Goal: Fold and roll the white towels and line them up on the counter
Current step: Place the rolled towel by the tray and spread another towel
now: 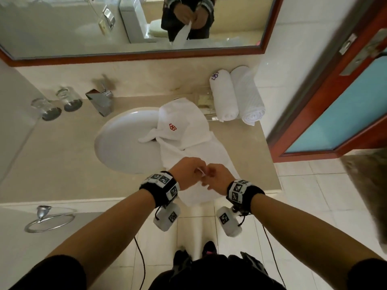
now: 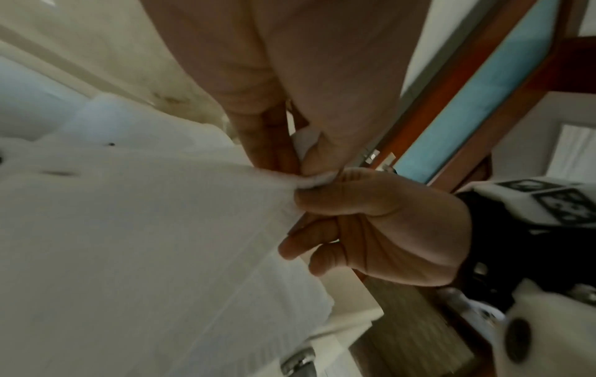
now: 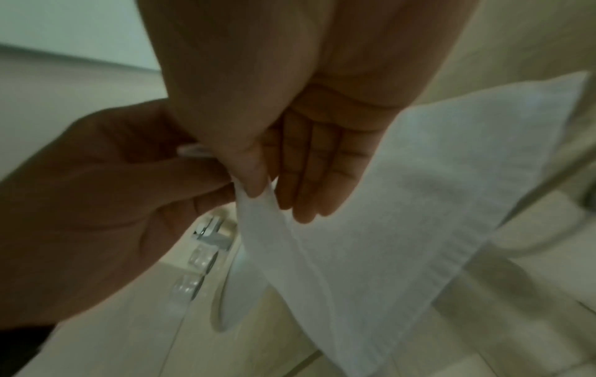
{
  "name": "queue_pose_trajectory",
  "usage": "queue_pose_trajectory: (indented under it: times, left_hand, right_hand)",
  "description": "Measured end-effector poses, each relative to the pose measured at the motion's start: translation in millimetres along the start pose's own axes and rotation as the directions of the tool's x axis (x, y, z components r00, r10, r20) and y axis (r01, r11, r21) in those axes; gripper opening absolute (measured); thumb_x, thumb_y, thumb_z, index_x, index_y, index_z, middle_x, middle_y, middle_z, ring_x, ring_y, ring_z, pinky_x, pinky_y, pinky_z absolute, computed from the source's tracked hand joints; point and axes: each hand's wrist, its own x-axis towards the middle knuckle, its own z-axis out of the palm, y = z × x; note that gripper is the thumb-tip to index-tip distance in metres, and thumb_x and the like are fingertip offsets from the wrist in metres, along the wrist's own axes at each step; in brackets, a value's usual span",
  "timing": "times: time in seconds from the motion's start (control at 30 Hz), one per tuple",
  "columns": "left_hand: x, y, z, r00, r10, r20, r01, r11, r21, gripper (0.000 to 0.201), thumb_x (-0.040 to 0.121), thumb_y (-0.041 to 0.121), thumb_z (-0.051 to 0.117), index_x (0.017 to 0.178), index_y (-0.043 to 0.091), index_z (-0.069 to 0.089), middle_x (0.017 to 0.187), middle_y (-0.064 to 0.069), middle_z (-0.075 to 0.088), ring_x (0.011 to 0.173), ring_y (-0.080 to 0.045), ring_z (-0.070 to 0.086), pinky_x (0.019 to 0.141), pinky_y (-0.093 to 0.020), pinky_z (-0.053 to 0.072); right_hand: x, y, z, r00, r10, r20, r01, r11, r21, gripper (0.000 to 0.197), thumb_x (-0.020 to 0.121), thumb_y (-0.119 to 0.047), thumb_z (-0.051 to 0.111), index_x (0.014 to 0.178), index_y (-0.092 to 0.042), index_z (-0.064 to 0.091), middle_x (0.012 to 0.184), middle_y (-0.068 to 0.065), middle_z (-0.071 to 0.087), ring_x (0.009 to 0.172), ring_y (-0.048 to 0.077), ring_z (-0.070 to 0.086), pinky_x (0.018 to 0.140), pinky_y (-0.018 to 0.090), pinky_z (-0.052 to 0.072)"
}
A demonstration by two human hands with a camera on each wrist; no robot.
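My two hands meet above the counter's front edge. My left hand [image 1: 188, 172] and right hand [image 1: 216, 177] both pinch the same top edge of a white towel [image 1: 199, 195], which hangs down past the counter edge. In the left wrist view my left hand [image 2: 290, 158] nips the towel [image 2: 145, 229] right beside my right hand [image 2: 380, 229]. In the right wrist view my right hand's [image 3: 261, 188] thumb and fingers clamp the towel [image 3: 387, 229], with my left hand [image 3: 96, 204] alongside. A loose towel with a red logo [image 1: 184, 122] lies over the sink's right rim. Two rolled towels [image 1: 224, 95] [image 1: 249, 97] lie side by side at the back right.
The beige counter [image 1: 62, 164] holds a white sink basin [image 1: 125, 143], a chrome faucet [image 1: 100, 101] and two glasses [image 1: 69, 99] at the back left. A towel ring [image 1: 50, 220] hangs below the counter front. A red-framed door [image 1: 335, 101] stands at the right, and a mirror [image 1: 125, 28] is behind.
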Motion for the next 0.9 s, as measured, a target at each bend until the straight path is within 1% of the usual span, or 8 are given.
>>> queue_pose_trajectory:
  times: [0.1,0.2,0.3,0.37,0.5,0.63,0.73,0.9]
  left_hand:
    - [11,4,21,0.998,0.062,-0.015,-0.063,0.995,-0.081,0.027,0.083,-0.001,0.054,0.103,0.013,0.067,0.109,0.001,0.065,0.09,-0.016,0.063,0.08,-0.029,0.053]
    - [25,-8,37,0.997,-0.053,-0.053,0.041,0.98,-0.193,0.04,0.082,-0.003,0.055,0.115,0.018,0.057,0.128,0.002,0.049,0.091,-0.014,0.061,0.073,-0.024,0.052]
    - [31,-31,41,0.978,-0.21,-0.007,0.208,0.97,-0.126,0.037,0.086,0.005,0.058,0.119,0.023,0.056,0.127,0.0,0.052,0.1,-0.016,0.058,0.08,-0.026,0.047]
    - [33,-42,40,0.965,-0.264,0.001,0.263,0.96,-0.096,0.028,0.088,0.008,0.058,0.112,0.023,0.06,0.121,-0.001,0.055,0.103,-0.017,0.057,0.084,-0.028,0.047]
    - [39,-63,29,0.919,-0.393,0.036,0.394,0.914,-0.098,0.02,0.089,0.012,0.061,0.108,0.019,0.063,0.107,0.0,0.058,0.099,-0.017,0.057,0.083,-0.027,0.046]
    - [42,-96,14,0.872,-0.488,0.033,0.483,0.847,-0.224,0.012,0.086,0.009,0.065,0.091,0.019,0.062,0.105,-0.008,0.065,0.1,-0.026,0.062,0.082,-0.031,0.048]
    - [49,-126,-5,0.81,-0.587,0.002,0.55,0.758,-0.349,0.011,0.087,0.005,0.062,0.085,0.016,0.063,0.101,-0.015,0.066,0.092,-0.031,0.061,0.077,-0.033,0.049]
    - [67,-174,-41,0.675,-0.73,0.105,0.604,0.466,-0.647,0.014,0.094,0.002,0.055,0.083,0.01,0.057,0.085,-0.013,0.061,0.065,-0.022,0.053,0.053,-0.025,0.04]
  right_hand:
    - [-9,18,-13,0.99,0.143,0.005,-0.136,0.924,0.356,0.011,0.091,-0.005,0.058,0.102,-0.002,0.059,0.092,0.016,0.066,0.077,0.027,0.067,0.075,0.045,0.058]
    - [-20,39,-17,0.938,0.346,0.021,-0.287,0.74,0.609,0.019,0.094,-0.005,0.044,0.107,-0.005,0.057,0.093,0.019,0.065,0.083,0.034,0.067,0.073,0.047,0.059]
    - [-29,66,-20,0.815,0.556,0.164,-0.542,0.631,0.555,0.022,0.096,-0.013,0.038,0.102,0.003,0.052,0.086,0.022,0.068,0.071,0.037,0.069,0.065,0.046,0.06]
    - [-31,78,-23,0.769,0.62,0.159,-0.624,0.67,0.403,0.028,0.097,-0.018,0.039,0.103,0.006,0.052,0.084,0.021,0.069,0.066,0.037,0.069,0.051,0.035,0.057]
    - [-20,73,-33,0.831,0.554,0.056,-0.556,0.829,0.062,0.04,0.09,-0.039,0.053,0.104,-0.003,0.061,0.079,0.013,0.072,0.068,0.032,0.071,0.063,0.038,0.061]
    - [12,46,-64,0.874,0.483,-0.048,-0.453,0.776,-0.439,0.057,0.078,-0.054,0.065,0.113,-0.01,0.06,0.108,0.01,0.067,0.093,0.028,0.065,0.078,0.031,0.053]
    - [55,16,-87,0.908,0.409,-0.084,-0.392,0.764,-0.512,0.06,0.076,-0.053,0.068,0.116,-0.01,0.056,0.113,0.01,0.062,0.098,0.03,0.062,0.077,0.032,0.05]
    - [134,-48,-73,0.981,0.186,-0.057,-0.191,0.873,-0.448,0.025,0.086,-0.035,0.066,0.095,-0.013,0.063,0.091,0.006,0.065,0.09,0.027,0.066,0.077,0.034,0.055]
